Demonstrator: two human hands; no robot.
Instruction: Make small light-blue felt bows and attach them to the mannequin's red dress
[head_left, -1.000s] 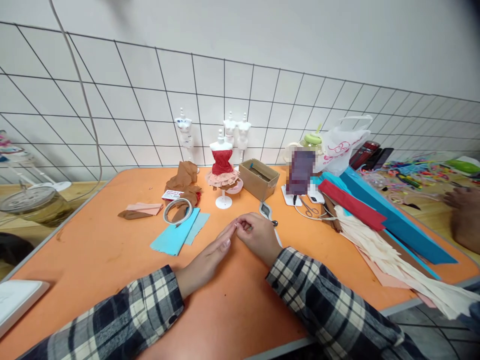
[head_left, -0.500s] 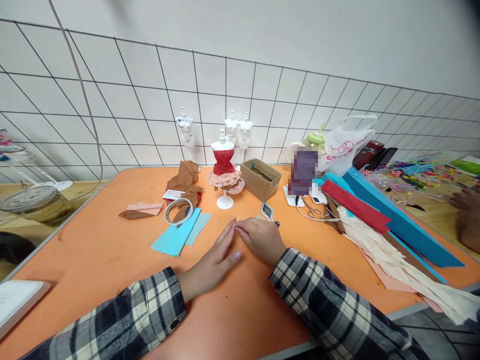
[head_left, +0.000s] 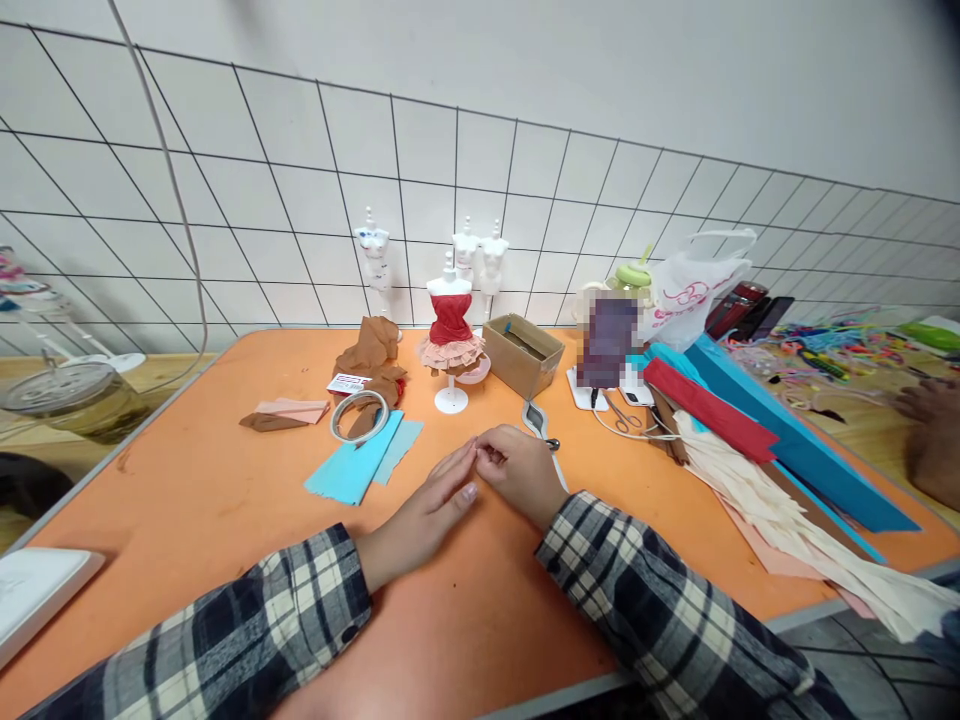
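Note:
My left hand (head_left: 429, 515) rests low over the orange table (head_left: 225, 520), fingers stretched out and thumb apart. At its fingertips my right hand (head_left: 521, 470) is closed in a pinch; whatever it holds is hidden or too small to make out. A grey tool with a black end (head_left: 535, 418) lies just beyond the right hand, partly covered by it. Ahead stands a small white dress form (head_left: 451, 400) wearing a red crepe-paper bodice (head_left: 451, 318) and a ruffled pink skirt (head_left: 450, 353). Left of the hands, a tape roll (head_left: 337, 418) lies partly on folded light-blue paper (head_left: 349, 472).
Brown crumpled paper (head_left: 367, 350) and a cardboard box (head_left: 517, 365) flank the dress form. More white forms (head_left: 375, 265) stand behind. To the right are a propped phone (head_left: 607, 340), scissors (head_left: 626, 420) and paper strips (head_left: 750, 490). Another person's hand (head_left: 930, 440) shows far right.
My right hand's fingers have curled in more against the left fingertips, and my left thumb has drawn closer to them. The view has shifted slightly. Objects on the table stay in place.

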